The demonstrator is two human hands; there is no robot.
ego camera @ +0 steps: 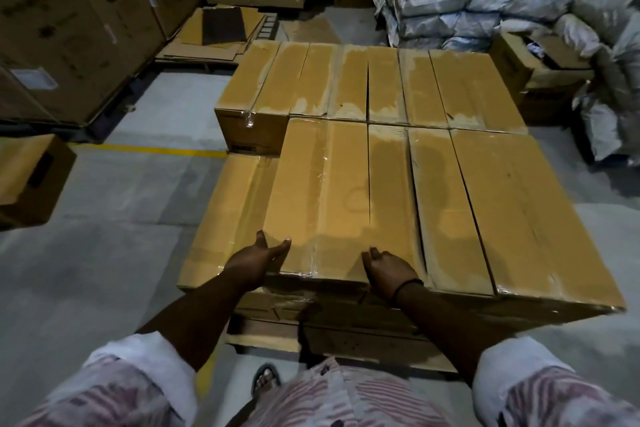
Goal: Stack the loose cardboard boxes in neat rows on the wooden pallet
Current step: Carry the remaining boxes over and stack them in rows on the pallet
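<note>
Hands first: the left hand [258, 262] lies flat, fingers straight, against the side of the near box [318, 191]; the right hand [388, 270] rests on its near edge, fingers relaxed, holding nothing. This box sits at 6 o'clock on the pallet [263, 340]. The far row [363, 80], at 12 o'clock, looks full. At 9 o'clock the top layer has a gap, and one loose box [31, 180] waits on the floor [121, 218]. I judge the work mostly done.
</note>
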